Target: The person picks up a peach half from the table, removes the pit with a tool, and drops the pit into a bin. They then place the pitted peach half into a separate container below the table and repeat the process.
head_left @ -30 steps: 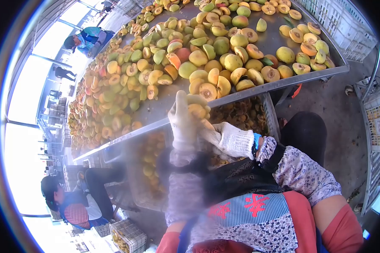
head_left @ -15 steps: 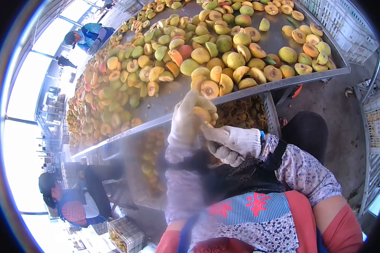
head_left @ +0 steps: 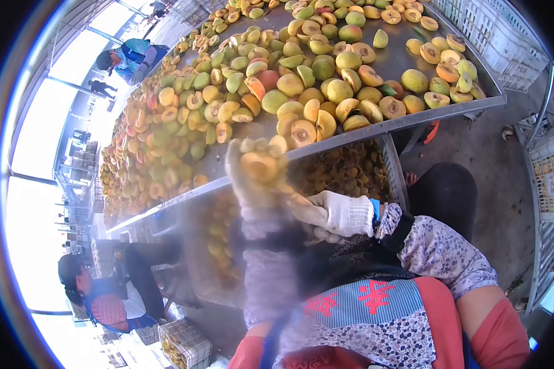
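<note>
Since a moment ago the left hand (head_left: 252,175) has swung out to the left with its fruit, away from the right hand (head_left: 335,214). It is blurred, but it cups a peach half (head_left: 258,166) in its glove, cut side up and the fingers curled round it so it does not slip. The right hand, in a white glove too, sits low near the person's flowered sleeve (head_left: 437,249). Its fingers are curled in; whether it holds a small tool cannot be told.

Just past the hands, under the edge of the worktop (head_left: 406,120), stands a wire crate (head_left: 351,169) full of brown pits and scraps, likely set there so bits can drop straight in. A second bin (head_left: 218,237) to the left holds yellow fruit.

On the metal worktop lies a big heap of peach halves (head_left: 228,98), close enough to grab. Farther off, a co-worker (head_left: 101,289) sits low at the left, and another person (head_left: 126,55) bends over the far end.
</note>
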The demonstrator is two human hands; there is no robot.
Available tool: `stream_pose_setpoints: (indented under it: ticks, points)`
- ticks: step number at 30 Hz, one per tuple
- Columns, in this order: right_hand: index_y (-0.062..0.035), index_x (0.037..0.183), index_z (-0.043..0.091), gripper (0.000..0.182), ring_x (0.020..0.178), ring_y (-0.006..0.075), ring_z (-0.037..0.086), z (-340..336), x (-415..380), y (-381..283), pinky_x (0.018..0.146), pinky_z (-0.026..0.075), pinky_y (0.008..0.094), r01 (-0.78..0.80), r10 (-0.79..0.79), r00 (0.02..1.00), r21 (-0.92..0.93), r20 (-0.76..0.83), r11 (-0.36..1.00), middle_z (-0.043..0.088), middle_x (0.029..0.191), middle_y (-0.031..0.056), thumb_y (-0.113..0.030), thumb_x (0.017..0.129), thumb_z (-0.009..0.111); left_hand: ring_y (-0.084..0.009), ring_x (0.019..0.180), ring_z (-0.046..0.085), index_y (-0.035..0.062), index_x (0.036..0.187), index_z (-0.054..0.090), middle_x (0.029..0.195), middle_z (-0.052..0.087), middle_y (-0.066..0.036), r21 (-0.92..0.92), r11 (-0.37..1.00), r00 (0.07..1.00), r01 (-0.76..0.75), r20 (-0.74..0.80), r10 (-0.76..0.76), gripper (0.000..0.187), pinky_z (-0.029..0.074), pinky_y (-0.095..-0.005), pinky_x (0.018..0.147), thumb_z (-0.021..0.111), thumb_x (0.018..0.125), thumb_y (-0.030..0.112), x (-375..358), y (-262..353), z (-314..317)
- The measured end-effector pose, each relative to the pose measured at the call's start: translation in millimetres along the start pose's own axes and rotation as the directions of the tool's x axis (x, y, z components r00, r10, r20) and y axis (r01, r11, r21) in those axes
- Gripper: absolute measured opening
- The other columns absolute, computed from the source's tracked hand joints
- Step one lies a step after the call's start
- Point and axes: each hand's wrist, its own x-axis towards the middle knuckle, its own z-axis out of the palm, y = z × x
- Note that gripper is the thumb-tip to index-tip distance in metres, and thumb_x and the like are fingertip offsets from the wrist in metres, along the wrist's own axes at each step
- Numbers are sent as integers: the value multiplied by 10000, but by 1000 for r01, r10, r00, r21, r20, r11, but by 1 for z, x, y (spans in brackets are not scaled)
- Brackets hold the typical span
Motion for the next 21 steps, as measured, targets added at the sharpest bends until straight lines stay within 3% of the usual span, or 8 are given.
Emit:
stream_pose_setpoints:
  ticks: [1,3,5,9,13,15,19,21]
  points:
    - [-28,1008,661,508,702,233,651,-1,2,7,665,525,375,138,-172,981,-309,-86,941,659,772,126,-512,984,506,-214,741,611,146,849,555,842,594,-17,-124,992,999,-15,44,21,224,591,-375,626,540,980,327,3,17,-13]
    - [-8,1037,664,433,839,358,681,-6,-10,-9,774,514,442,-141,-92,953,-691,-289,709,698,882,215,-425,956,582,-248,855,673,113,985,634,971,681,-50,-7,987,985,-159,-63,158,256,609,-411,692,551,979,355,-9,59,-42]
    - [-22,1030,668,416,904,403,668,-18,-12,-5,805,519,468,-345,11,920,-796,-392,498,698,917,232,-418,951,568,-230,874,685,27,1119,655,951,694,-96,759,593,843,-268,-114,526,393,582,-358,730,546,991,383,-32,97,-57]
    - [-36,993,672,403,905,406,667,-18,-8,0,802,524,494,-297,-154,888,-796,-433,527,697,909,229,-421,942,563,-111,806,578,-24,1117,662,929,647,-54,984,168,661,55,-162,733,358,487,-267,709,637,968,300,-50,117,-28]
    - [-75,1015,697,380,924,367,673,-22,-2,1,820,529,489,-372,-214,799,-741,-562,560,708,986,163,-413,917,555,-176,966,604,-12,1224,616,1055,667,-122,981,-43,868,-189,188,460,428,479,-316,870,642,956,321,-8,68,-2]
    - [-51,987,659,395,819,417,669,-21,-7,1,742,522,526,-250,-433,735,-802,-522,543,696,848,213,-432,941,568,-239,1035,641,25,1286,584,1122,669,-173,990,-101,953,-95,120,280,529,485,-333,923,690,910,382,14,34,20]
    - [-57,964,633,376,833,415,673,-25,-4,2,728,528,514,-348,-261,782,-745,-565,570,694,831,213,-428,941,573,-268,1083,661,1,1275,583,1147,691,-188,913,-397,970,-96,174,167,607,499,-359,921,717,877,439,73,-28,-5]
    - [-56,970,631,378,839,415,673,-27,-7,-5,738,527,516,-372,-216,797,-741,-564,560,694,837,218,-428,939,575,-204,998,672,3,1240,600,1086,709,-137,961,-252,970,-116,164,178,538,518,-331,856,734,874,374,79,-25,-4]
